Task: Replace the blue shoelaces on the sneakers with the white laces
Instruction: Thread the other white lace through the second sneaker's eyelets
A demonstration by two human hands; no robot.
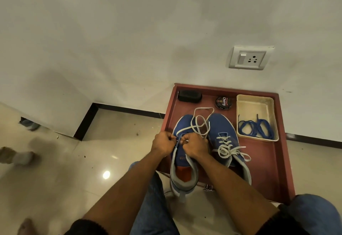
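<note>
Pinching white lace (200, 123) between both hands' grip, loops trailing beyond.

Support: I see a reddish-brown low table (266, 162) with a raised rim, set against the wall over the glossy tile floor (114, 142). Directly on it I count:
- black case (189, 96), far left corner;
- round polish tin (223, 102), just beside the tray;
- cream tray (256, 103), far right, holding blue laces (256, 126);
- left sneaker (182, 162), heel overhanging the near edge;
- right sneaker (226, 140), white-laced.
</note>
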